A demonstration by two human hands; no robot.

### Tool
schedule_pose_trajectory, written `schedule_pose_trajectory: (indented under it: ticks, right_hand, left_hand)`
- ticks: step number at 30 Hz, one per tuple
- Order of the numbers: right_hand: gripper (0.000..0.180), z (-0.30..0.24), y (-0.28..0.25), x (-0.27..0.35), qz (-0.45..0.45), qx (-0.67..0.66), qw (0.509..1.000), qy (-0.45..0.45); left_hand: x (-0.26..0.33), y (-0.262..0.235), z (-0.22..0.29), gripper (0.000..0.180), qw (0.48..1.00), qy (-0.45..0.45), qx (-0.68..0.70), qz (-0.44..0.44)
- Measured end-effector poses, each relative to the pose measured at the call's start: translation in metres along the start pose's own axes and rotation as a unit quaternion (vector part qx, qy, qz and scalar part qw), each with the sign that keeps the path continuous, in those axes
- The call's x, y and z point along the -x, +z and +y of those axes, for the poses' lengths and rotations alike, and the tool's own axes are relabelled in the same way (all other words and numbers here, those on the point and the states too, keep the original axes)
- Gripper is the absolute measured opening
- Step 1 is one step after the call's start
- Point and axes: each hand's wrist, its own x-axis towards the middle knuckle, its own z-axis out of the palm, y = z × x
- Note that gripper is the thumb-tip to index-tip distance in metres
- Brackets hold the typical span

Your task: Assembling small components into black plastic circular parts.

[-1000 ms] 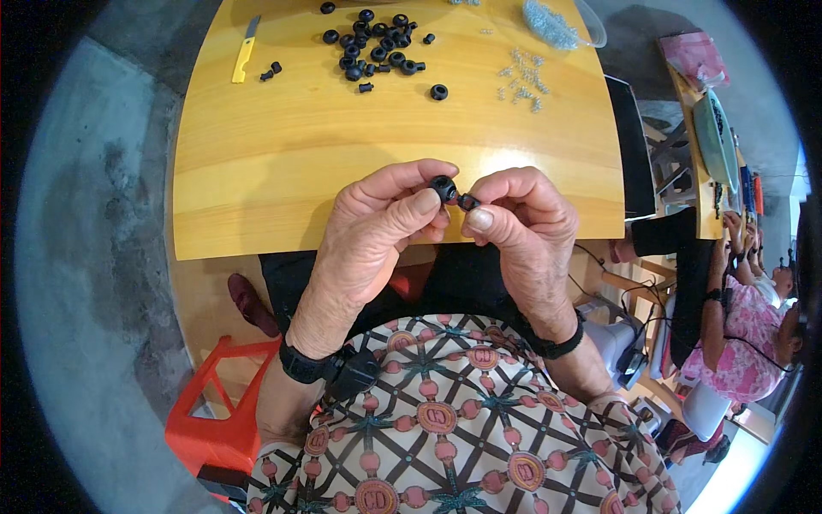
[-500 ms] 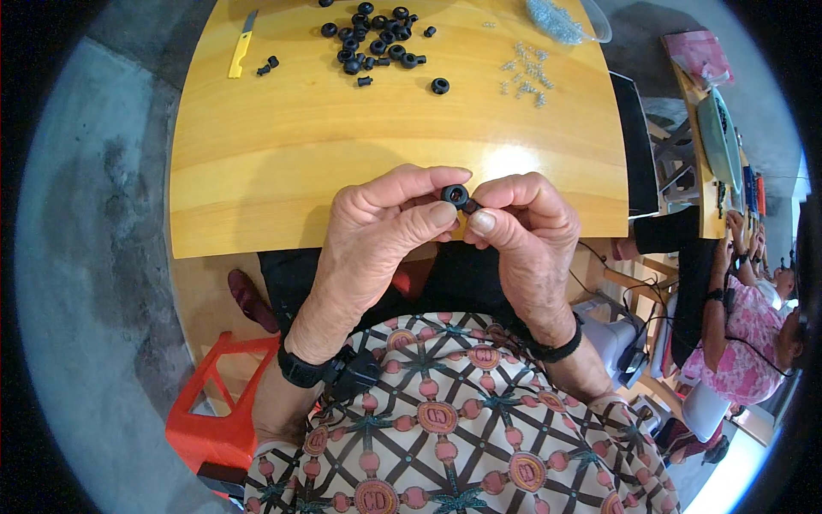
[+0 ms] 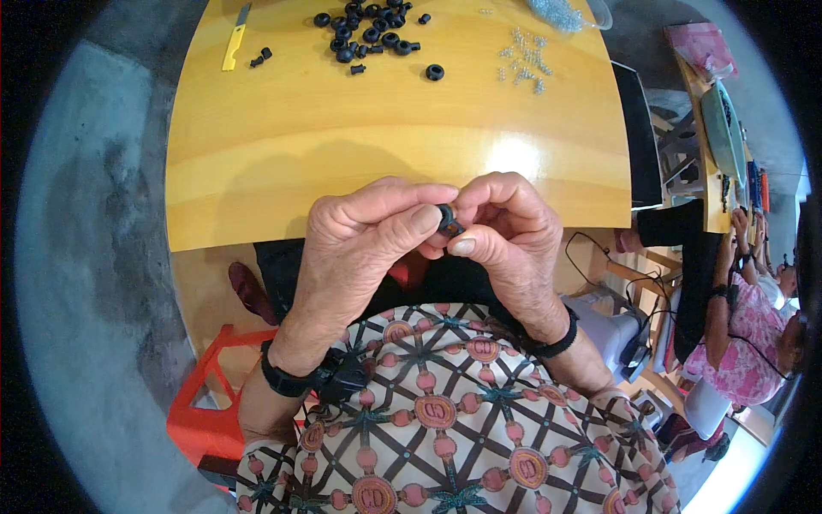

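Fingertips (image 3: pixel 425 219) of my left hand (image 3: pixel 360 240) and right hand (image 3: pixel 505 231) clamp together on one small black ring (image 3: pixel 447 219). I judge fitting is underway; next needs a steady twist. Spare rings (image 3: pixel 368 30) lie well beyond.

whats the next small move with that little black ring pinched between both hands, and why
Probably press the small black rubber ring a little further between the fingertips. The left hand and right hand both pinch it just past the near edge of the yellow wooden table, and it looks seated against a second small dark part, though that joint is too small to tell.
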Motion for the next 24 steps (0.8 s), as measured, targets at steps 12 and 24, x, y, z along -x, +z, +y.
schedule_pose_trajectory:
  ticks: [12, 24]
  right_hand:
    - [0.036, 0.007, 0.002, 0.021, -0.141, 0.141, 0.979, 0.034]
    - [0.029, 0.003, -0.003, 0.027, -0.128, 0.141, 0.981, -0.039]
  left_hand:
    - [0.044, -0.012, -0.008, 0.029, 0.998, -0.063, 0.023, 0.007]
    - [0.05, 0.004, -0.017, 0.031, 0.992, -0.077, 0.095, 0.01]
